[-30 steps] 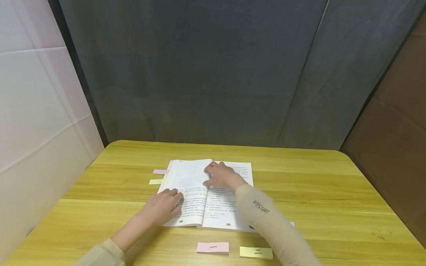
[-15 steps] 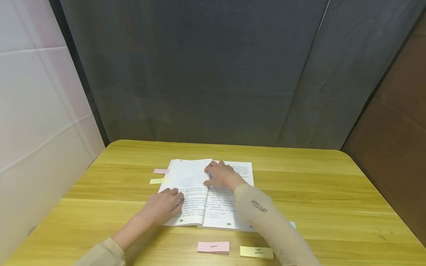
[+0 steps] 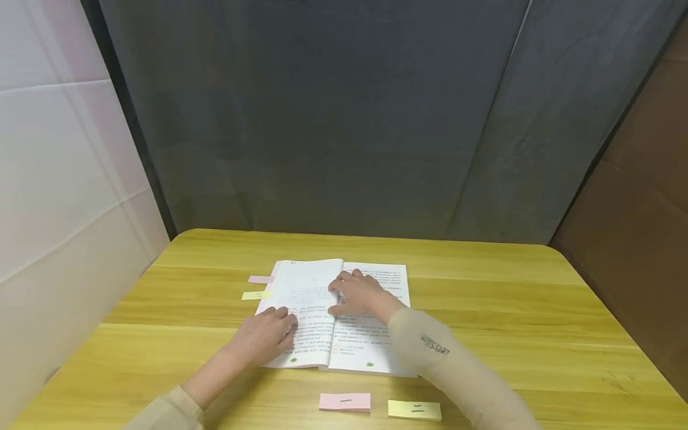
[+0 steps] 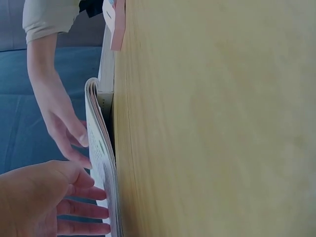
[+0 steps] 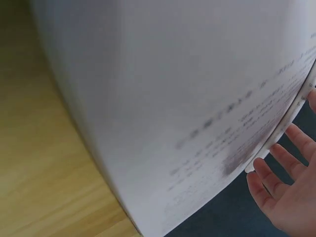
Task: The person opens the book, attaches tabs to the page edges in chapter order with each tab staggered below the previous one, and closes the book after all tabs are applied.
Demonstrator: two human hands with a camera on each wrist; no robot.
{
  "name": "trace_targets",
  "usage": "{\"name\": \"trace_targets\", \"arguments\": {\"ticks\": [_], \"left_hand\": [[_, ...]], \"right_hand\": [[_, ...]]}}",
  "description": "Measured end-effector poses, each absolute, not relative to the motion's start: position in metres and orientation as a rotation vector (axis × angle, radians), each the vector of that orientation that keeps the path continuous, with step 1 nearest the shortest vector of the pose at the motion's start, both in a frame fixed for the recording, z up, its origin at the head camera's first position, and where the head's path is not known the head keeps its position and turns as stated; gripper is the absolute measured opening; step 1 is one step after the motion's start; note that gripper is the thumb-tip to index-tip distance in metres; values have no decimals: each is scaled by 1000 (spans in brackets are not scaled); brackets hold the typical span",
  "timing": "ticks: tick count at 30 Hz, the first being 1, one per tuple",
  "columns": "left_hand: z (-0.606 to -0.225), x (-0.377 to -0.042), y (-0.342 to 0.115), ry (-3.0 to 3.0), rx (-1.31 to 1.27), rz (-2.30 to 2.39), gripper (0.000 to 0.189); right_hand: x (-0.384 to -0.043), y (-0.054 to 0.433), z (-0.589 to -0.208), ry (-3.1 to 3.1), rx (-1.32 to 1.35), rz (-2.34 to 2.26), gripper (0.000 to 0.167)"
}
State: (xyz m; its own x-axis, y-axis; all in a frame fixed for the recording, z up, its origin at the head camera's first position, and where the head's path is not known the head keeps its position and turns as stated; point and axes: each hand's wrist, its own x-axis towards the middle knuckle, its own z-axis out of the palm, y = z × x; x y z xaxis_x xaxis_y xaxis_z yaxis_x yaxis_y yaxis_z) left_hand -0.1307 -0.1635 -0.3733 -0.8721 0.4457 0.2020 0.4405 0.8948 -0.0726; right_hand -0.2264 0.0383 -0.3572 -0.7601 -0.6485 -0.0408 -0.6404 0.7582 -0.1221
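Observation:
An open book (image 3: 306,275) with printed text lies on the wooden table. My left hand (image 3: 266,334) rests on the lower part of its left page, the fingers extended over the paper in the left wrist view. At the central fold, my right hand (image 3: 359,294) touches the pages with slightly bent, spread fingers (image 5: 291,163). No object shows in either hand. Beyond the book's left edge stick out a pink tab (image 3: 260,279) and, nearer me, a yellow tab (image 3: 255,295).
In front of the book lie a pink sticky-note pad (image 3: 344,402) with one dark stroke and a yellow sticky-note pad (image 3: 414,409) with two. The wooden table (image 3: 527,322) extends around them. A dark grey partition (image 3: 344,119) stands behind.
My right hand has slid a little along the fold toward me, and its forearm has swung right. The bluish corner seen beside the sleeve is now hidden. My left hand stays put.

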Motion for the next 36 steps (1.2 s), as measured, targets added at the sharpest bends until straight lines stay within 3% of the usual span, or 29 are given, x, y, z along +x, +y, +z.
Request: {"name": "trace_targets", "arguments": {"ticks": [36], "left_hand": [[-375,-129,-163,-2812,-670,78,19]], "right_hand": [[-192,46,-363,2924,-1264,-69,53]]}}
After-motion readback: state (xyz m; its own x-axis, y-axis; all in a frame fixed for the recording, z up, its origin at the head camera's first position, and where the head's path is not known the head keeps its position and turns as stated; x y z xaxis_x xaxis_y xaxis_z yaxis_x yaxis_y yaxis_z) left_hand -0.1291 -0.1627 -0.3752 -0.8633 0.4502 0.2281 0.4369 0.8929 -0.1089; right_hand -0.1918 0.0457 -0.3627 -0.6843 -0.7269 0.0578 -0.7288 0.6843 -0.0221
